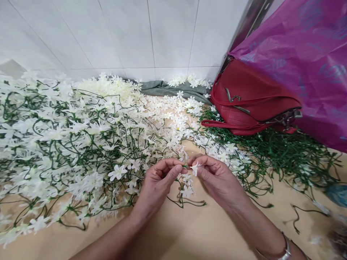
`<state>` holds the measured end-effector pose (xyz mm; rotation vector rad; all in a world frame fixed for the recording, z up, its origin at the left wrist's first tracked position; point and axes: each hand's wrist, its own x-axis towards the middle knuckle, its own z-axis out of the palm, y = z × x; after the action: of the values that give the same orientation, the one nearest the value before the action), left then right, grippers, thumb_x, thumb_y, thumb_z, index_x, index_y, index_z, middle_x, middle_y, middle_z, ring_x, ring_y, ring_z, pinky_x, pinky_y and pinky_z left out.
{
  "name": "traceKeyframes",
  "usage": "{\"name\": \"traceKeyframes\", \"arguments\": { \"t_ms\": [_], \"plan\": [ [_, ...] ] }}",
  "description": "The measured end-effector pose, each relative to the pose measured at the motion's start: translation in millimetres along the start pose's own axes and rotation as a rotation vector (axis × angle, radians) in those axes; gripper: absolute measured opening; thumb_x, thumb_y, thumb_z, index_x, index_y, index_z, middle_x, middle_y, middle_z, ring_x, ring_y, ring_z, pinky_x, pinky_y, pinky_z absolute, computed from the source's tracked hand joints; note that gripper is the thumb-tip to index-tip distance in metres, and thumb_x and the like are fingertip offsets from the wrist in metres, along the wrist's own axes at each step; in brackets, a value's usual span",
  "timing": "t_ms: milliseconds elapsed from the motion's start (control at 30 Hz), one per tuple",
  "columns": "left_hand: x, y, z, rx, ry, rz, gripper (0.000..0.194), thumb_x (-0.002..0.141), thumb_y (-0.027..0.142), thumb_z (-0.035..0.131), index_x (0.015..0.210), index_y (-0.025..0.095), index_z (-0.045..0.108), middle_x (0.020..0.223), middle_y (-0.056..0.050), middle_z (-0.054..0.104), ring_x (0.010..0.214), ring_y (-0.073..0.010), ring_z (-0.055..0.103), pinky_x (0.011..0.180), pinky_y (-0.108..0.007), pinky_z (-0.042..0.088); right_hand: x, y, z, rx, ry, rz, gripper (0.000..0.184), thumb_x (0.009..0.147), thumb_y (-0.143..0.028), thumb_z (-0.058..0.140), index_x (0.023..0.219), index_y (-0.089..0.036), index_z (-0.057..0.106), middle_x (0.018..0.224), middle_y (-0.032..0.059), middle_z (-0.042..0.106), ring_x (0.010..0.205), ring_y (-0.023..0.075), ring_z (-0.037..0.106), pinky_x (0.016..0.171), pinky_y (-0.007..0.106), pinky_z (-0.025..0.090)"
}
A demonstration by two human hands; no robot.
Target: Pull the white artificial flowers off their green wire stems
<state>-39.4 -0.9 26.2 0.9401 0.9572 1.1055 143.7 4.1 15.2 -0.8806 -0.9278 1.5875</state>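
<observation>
Left hand (155,184) pinched tight on green stem (184,166), right hand (223,182) on faux white flower (195,168), mid-frame; squeezing too hard could crease petals.

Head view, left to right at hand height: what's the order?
Big heap of white artificial flowers with green stems → bare left hand → bare right hand → tangle of dark-green plastic stems → blurred blue object at the edge.

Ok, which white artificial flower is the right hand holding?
The small blossom raised against the right hand; the others hang lower or lie around it.
</observation>
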Motion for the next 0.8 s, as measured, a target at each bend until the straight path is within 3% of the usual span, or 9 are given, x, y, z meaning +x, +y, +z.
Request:
{"name": "traceKeyframes", "arguments": {
  "t_ms": [233,433,800],
  "plan": [
    [-1.9,-1.3,0.6,0.04,-0.021,0.017,0.017,0.09,0.037,0.078,0.092,0.02,0.077,0.085,-0.002,0.078,0.084,-0.0127,0.069,0.082,-0.021,0.052,-0.2,4.6,-1.2,-0.05,-0.037,-0.016,0.009,0.083,-0.034,0.085,0.083,-0.027,0.079,0.1,0.0013,0.071,0.093,0.0162,0.064,0.087,0.029,0.049],
    [-1.1,-2.2,2.7,0.091,-0.017,-0.008,0.02,0.086,0.038,0.08,0.09,0.018,0.078,0.077,-0.001,0.074,0.054,-0.0064,0.05,0.049,-0.015,0.043,-0.4,6.4,-1.8,-0.101,-0.014,-0.014,0.012,0.081,-0.036,0.086,0.082,-0.026,0.079,0.098,0.0011,0.07,0.092,0.0158,0.062,0.083,0.026,0.047],
    [-0.3,-13.0,1.3,0.145,-0.024,0.045,0.025,0.093,0.038,0.072,0.085,0.015,0.07,0.075,-0.001,0.07,0.063,-0.0104,0.064,0.068,-0.023,0.052,0.3,16.9,-1.5,-0.108,0.012,0.02,0.017,0.081,-0.038,0.086,0.08,-0.024,0.077,0.092,0.0008,0.07,0.084,0.0162,0.062,0.08,0.029,0.049]
  ]
}}
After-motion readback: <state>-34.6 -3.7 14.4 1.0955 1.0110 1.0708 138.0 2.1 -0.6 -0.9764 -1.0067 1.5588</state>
